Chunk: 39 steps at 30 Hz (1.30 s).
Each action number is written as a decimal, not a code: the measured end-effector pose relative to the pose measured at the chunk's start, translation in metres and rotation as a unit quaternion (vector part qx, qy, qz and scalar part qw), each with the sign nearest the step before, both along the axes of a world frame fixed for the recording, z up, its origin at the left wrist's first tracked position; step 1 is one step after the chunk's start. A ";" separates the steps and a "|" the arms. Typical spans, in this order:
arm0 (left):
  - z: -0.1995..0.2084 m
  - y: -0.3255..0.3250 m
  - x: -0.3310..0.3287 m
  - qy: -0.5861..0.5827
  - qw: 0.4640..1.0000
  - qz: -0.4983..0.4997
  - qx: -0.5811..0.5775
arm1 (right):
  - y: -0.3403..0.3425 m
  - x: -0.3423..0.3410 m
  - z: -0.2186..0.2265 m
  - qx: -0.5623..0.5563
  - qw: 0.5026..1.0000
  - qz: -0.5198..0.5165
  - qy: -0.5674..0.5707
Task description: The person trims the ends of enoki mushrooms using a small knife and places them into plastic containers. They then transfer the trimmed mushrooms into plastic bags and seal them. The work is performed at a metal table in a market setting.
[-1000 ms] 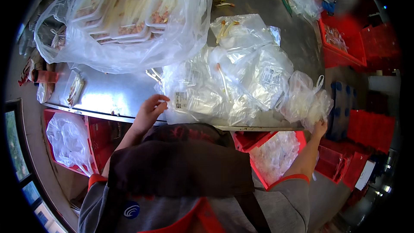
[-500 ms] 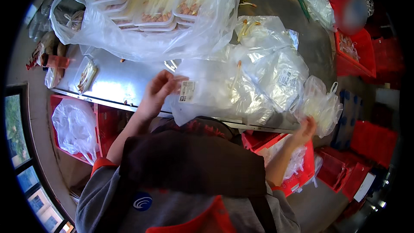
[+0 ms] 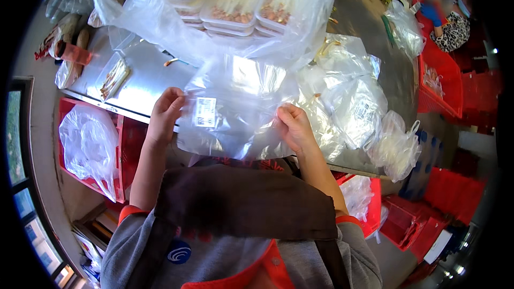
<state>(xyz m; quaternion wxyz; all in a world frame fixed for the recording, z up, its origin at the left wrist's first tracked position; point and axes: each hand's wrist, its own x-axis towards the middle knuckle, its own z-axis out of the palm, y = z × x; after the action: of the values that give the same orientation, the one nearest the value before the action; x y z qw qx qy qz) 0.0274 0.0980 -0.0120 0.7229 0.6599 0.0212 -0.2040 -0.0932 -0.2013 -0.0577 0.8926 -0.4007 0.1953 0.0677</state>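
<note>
Counted: two hands, one clear bag between them, three trays on top in a large bag.
The left hand (image 3: pixel 166 115) and the right hand (image 3: pixel 296 126) make two, with one clear bag (image 3: pixel 241 120). White labels are two, one on this bag, one on the flat bags (image 3: pixel 356 104), whose number I cannot tell. One large bag (image 3: pixel 241 45) shows three top trays (image 3: pixel 227 25); lower ones are too covered to count. One single tray (image 3: pixel 105 72) lies apart. Red crates (image 3: pixel 127 166) are at least three. One co-worker (image 3: pixel 455 29) is visible.
</note>
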 end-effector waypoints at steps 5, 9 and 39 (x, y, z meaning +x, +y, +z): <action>0.019 0.004 -0.015 -0.069 0.994 -0.027 0.082 | 0.034 0.019 0.023 -0.069 0.997 0.036 -0.005; 0.018 -0.052 -0.047 -0.150 0.967 -0.201 0.050 | 0.084 0.036 0.034 0.005 0.996 0.087 -0.022; -0.023 0.009 -0.011 0.037 0.966 -0.181 0.179 | 0.011 0.003 -0.029 -0.696 0.680 0.130 -0.193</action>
<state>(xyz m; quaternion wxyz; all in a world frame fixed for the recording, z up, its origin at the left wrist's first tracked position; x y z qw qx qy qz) 0.0160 0.1070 -0.0348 0.5430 0.7632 -0.0359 -0.3483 -0.0904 -0.1907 -0.0868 0.3569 -0.9317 -0.0445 -0.0510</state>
